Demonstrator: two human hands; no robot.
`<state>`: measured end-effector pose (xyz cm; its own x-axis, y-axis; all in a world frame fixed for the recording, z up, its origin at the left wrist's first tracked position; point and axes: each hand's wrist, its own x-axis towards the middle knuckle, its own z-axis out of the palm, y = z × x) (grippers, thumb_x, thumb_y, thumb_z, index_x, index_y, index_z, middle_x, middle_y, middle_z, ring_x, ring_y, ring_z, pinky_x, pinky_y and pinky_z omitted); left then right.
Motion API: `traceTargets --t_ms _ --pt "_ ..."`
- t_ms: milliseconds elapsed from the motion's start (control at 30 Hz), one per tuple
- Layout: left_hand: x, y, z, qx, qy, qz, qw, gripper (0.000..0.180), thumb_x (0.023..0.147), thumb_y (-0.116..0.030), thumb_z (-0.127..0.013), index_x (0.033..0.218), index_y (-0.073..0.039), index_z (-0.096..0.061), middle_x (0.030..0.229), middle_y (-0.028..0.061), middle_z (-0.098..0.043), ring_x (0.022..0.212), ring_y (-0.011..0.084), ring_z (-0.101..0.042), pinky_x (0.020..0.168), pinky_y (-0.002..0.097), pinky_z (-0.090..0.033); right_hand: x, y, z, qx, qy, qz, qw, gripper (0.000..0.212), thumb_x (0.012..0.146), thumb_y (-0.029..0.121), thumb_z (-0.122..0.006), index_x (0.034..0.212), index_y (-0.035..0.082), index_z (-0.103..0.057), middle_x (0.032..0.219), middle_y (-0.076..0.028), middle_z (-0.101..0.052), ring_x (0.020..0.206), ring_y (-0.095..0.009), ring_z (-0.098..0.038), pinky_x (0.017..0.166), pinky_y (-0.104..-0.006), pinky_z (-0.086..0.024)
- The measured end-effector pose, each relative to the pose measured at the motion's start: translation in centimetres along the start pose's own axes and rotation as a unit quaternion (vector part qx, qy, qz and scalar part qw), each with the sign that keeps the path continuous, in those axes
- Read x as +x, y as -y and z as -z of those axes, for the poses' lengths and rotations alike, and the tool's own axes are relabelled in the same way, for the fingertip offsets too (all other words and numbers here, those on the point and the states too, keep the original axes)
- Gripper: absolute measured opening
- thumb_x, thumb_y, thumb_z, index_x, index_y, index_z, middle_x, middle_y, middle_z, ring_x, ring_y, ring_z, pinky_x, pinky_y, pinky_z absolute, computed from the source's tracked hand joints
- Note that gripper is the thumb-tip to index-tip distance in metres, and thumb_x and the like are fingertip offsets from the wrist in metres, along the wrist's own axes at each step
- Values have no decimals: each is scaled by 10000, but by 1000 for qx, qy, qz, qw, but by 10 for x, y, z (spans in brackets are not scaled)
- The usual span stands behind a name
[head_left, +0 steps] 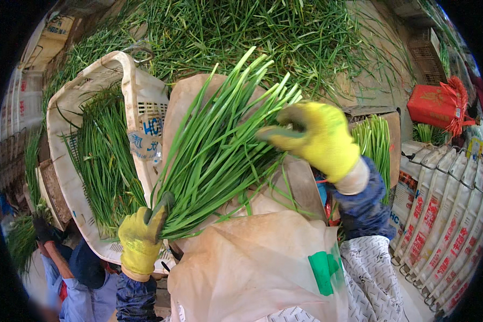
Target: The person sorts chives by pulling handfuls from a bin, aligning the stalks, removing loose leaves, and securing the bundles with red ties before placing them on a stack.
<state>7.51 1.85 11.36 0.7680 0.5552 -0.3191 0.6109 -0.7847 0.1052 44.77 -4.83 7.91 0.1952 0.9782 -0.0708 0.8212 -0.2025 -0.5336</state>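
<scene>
Across the brown-sheeted surface [189,99] before the person lies a loose bundle of long green leafy stalks with pale ends [225,155], those ends fanned toward the upper right. The left hand [140,239], in a yellow glove with dark fingertips, sits at the leafy end, thumb against the leaves; its fingers are partly hidden, so I cannot tell how firmly it grips. The right hand [324,140], gloved alike, is beside the pale ends, its thumb and fingers parted.

The bundle seems only partly gathered: most stalks run 1 way, but the pale ends are uneven, a few leaves stray, and no tie shows around it. To the left, a white slatted plastic crate [127,75] holds many greens laid roughly parallel [104,155]. On the right, more pale-ended stalks [374,137] stand together by a brown panel [395,155]. Much looks left to sort, judging by the tangled green heap [252,32] on the floor beyond. At lower left, a co-worker's dark-gloved hand [41,228] is at another green clump [19,241].
</scene>
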Motion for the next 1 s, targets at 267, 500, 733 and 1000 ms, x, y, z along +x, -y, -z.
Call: traceTargets --t_ms 267,500,733,1000 --pt "9 -2 -5 3 -9 -19 1000 514 668 -138 -671 1174 -199 -614 856 85 -513 707 285 -542 615 406 -419 7 20 -38 37 5 25 999 210 818 270 -687 776 65 -671 707 -146 -641 647 -336 -630 565 -410 -478" --pt "5 -3 -7 -22 25 17 999 596 581 -52 -675 1168 -122 -600 910 127 -533 783 352 -537 650 448 -429 -10 20 33 448 224 113 858 214 723 210 -780 821 37 -699 674 -43 -627 619 -149 -587 581 -297 -467" --pt "14 0 -14 -81 -4 -5 997 612 572 -46 -658 1178 -97 -591 945 156 -545 768 385 -545 645 471 -422 2 -162 105 -6 -160 -21 987 499 850 203 -664 1290 7 -531 1172 -207 -617 1005 -253 -632 902 -317 -498" --pt "1 9 -31 -133 -58 27 989 571 585 -38 -667 1150 -101 -614 901 148 -567 745 390 -570 613 452 -444 36 -144 -51 122 -122 92 981 583 775 45 -706 1329 80 -526 1312 -117 -573 1115 -187 -583 930 -309 -476"
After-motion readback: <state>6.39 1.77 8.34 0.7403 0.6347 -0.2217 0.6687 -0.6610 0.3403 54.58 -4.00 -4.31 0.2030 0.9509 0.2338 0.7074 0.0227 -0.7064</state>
